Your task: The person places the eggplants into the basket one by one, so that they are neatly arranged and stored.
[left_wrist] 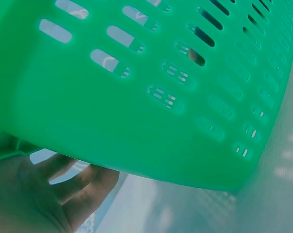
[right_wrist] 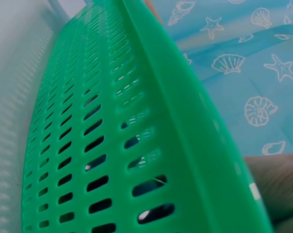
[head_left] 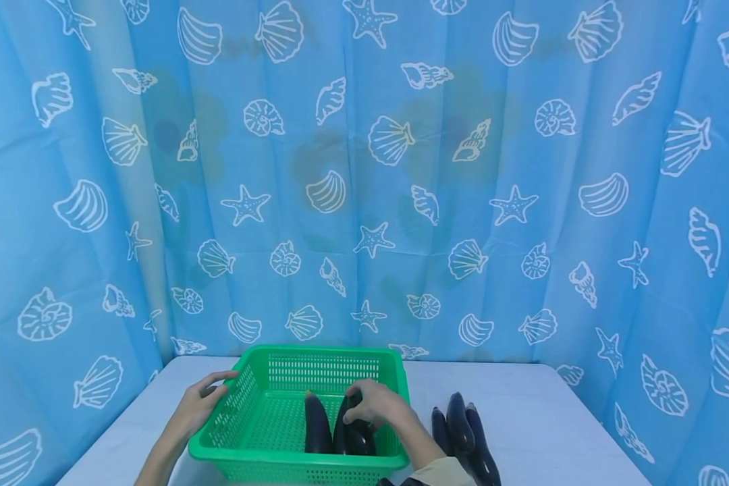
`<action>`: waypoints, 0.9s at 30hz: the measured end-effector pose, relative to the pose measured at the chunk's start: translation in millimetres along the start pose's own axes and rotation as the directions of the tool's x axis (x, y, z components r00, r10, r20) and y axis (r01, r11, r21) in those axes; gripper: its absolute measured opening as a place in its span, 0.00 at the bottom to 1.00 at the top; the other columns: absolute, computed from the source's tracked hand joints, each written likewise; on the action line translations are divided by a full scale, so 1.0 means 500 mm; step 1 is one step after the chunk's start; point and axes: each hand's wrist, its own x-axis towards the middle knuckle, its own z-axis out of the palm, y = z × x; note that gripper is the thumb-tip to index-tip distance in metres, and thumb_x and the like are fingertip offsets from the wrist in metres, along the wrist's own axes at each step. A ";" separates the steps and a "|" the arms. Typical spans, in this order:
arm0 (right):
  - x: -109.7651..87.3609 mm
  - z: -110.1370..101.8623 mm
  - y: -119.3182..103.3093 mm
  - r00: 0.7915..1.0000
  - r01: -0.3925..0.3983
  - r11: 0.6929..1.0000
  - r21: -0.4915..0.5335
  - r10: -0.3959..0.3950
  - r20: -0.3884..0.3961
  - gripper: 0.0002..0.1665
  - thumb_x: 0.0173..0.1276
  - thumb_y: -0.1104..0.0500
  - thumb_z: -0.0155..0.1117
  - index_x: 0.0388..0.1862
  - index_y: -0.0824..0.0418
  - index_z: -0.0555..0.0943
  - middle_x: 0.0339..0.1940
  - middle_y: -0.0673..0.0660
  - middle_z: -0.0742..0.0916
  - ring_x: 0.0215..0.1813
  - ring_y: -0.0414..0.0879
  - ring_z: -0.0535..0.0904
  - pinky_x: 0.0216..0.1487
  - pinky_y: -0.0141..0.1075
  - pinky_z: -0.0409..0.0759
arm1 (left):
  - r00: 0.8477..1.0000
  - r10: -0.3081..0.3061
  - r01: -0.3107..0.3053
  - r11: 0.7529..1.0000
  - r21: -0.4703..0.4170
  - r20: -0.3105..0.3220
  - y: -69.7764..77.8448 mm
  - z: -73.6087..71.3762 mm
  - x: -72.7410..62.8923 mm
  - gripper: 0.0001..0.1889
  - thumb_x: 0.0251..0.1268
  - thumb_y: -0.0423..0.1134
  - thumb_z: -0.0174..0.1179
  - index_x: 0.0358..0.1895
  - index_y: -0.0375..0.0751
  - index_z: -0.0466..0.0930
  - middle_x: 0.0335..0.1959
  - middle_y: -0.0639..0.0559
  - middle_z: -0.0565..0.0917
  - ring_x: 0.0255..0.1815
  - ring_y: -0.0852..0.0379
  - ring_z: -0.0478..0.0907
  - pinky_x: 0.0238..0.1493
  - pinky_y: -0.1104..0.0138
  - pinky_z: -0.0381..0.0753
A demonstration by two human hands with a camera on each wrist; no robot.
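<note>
Biggest thing's the green basket. Left hand rests loose on its left rim, right hand is gripping an eggplant inside, other eggplants lie right of it. Probably firm, slick, bruisable; grab mid-body.

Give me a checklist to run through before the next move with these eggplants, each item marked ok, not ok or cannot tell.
1. Basket standing upright on the table: ok.
2. Left hand at the basket: ok, at the rim on the left side.
3. Left hand's hold firm enough to steady it: cannot tell; pressure doesn't show.
4. Right hand free for another eggplant: not ok, its fingers curl over the rightmost eggplant in the basket.
5. Room left in the basket: ok, bare floor shows left of the eggplants there.
6. All eggplants inside: not ok, three eggplants lie on the table to the right.
</note>
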 end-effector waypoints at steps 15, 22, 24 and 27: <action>0.001 -0.007 -0.005 0.998 -0.047 0.992 -0.119 0.052 0.036 0.28 0.59 0.60 0.74 0.59 0.60 0.78 0.62 0.65 0.78 0.46 0.56 0.83 0.35 0.49 0.90 | 1.000 -0.009 0.009 1.000 0.005 -0.015 0.002 0.002 -0.001 0.21 0.77 0.43 0.49 0.67 0.41 0.73 0.59 0.32 0.79 0.42 0.56 0.83 0.39 0.66 0.84; -0.013 -0.019 -0.014 0.996 -0.060 0.997 -0.043 0.062 0.064 0.30 0.60 0.62 0.73 0.61 0.62 0.77 0.59 0.67 0.78 0.45 0.57 0.83 0.38 0.50 0.90 | 1.000 -0.004 0.004 1.000 0.016 -0.012 0.003 0.002 -0.002 0.21 0.76 0.44 0.49 0.67 0.40 0.73 0.59 0.32 0.79 0.43 0.56 0.83 0.39 0.66 0.84; -0.016 -0.023 -0.014 0.996 -0.051 0.998 -0.040 0.054 0.067 0.30 0.60 0.61 0.74 0.61 0.62 0.77 0.59 0.67 0.78 0.44 0.58 0.84 0.38 0.50 0.90 | 1.000 -0.004 0.004 1.000 0.018 -0.012 0.003 0.002 -0.002 0.22 0.76 0.44 0.49 0.67 0.40 0.73 0.60 0.32 0.79 0.43 0.56 0.83 0.39 0.66 0.84; -0.021 -0.030 -0.013 0.996 -0.037 0.999 -0.037 0.040 0.078 0.30 0.60 0.60 0.74 0.61 0.60 0.77 0.60 0.67 0.78 0.44 0.59 0.84 0.37 0.48 0.90 | 1.000 -0.007 0.007 1.000 0.012 -0.012 0.003 0.002 -0.002 0.21 0.77 0.43 0.49 0.67 0.40 0.73 0.60 0.32 0.78 0.44 0.56 0.83 0.39 0.66 0.84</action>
